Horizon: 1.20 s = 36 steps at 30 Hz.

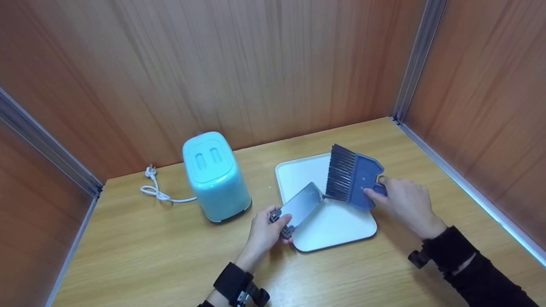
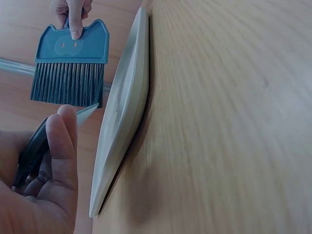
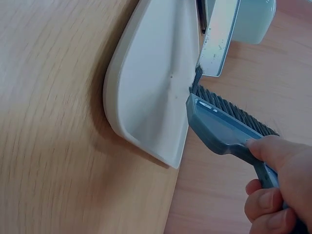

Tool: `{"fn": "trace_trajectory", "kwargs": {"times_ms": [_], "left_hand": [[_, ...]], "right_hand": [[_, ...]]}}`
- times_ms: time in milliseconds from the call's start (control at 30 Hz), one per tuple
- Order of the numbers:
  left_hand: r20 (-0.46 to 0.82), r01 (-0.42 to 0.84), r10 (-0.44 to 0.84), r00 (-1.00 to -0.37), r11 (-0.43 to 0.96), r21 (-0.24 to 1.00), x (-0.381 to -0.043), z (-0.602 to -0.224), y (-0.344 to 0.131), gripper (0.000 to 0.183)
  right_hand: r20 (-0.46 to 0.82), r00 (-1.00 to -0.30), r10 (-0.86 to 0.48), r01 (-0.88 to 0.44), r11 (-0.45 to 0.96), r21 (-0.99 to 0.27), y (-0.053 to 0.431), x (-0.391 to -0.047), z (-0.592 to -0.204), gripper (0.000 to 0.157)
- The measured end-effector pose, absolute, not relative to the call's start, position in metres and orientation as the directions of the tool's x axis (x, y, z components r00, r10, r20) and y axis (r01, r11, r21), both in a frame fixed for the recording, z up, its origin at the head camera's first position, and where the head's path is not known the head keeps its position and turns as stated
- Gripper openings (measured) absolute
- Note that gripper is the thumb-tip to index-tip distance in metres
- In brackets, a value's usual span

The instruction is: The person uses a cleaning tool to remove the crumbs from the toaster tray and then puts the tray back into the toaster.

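A blue hand brush (image 1: 362, 179) with dark bristles is in my right hand (image 1: 405, 204), which grips its handle. My left hand (image 1: 263, 228) pinches a shiny metal crumb tray (image 1: 303, 205) by its dark end, thumb on top. Above the white tray (image 1: 341, 228), the crumb tray is held at a tilt, its far edge at the lower corner of the bristles. Small specks show on the crumb tray (image 3: 217, 41) in the right wrist view. A few tiny specks also lie on the white tray (image 3: 151, 83) there.
A light-blue toaster (image 1: 217, 179) stands on the table left of the white tray. Its white cord and plug (image 1: 155, 187) lie farther left. Wooden panels (image 1: 256, 72) enclose the table at the back and both sides.
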<state>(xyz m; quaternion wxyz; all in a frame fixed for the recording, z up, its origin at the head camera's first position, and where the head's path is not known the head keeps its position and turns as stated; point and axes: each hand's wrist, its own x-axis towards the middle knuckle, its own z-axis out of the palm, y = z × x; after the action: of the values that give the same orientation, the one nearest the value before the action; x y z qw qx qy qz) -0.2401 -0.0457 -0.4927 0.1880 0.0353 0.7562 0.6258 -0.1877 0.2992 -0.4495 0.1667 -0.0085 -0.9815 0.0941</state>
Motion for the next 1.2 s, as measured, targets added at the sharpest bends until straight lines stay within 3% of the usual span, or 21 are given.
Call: {"fn": "trace_trajectory", "kwargs": {"times_ms": [333,633,1200], "left_hand": [[-0.162,-0.083,0.286,-0.944,0.27,0.959,-0.239,-0.49,-0.044,0.014],[-0.147,-0.062,0.271,-0.951,0.3,0.952,-0.238,-0.49,-0.041,0.012],[-0.122,-0.023,0.296,-0.947,0.315,0.949,-0.236,-0.488,-0.039,0.017]], "right_hand": [[0.336,-0.938,0.083,-0.019,0.956,-0.292,0.293,-0.188,-0.442,0.046],[0.241,-0.968,0.076,-0.035,0.906,-0.422,0.265,-0.189,-0.443,0.048],[0.253,-0.966,0.06,-0.029,0.943,-0.332,0.263,-0.193,-0.454,0.043]]}}
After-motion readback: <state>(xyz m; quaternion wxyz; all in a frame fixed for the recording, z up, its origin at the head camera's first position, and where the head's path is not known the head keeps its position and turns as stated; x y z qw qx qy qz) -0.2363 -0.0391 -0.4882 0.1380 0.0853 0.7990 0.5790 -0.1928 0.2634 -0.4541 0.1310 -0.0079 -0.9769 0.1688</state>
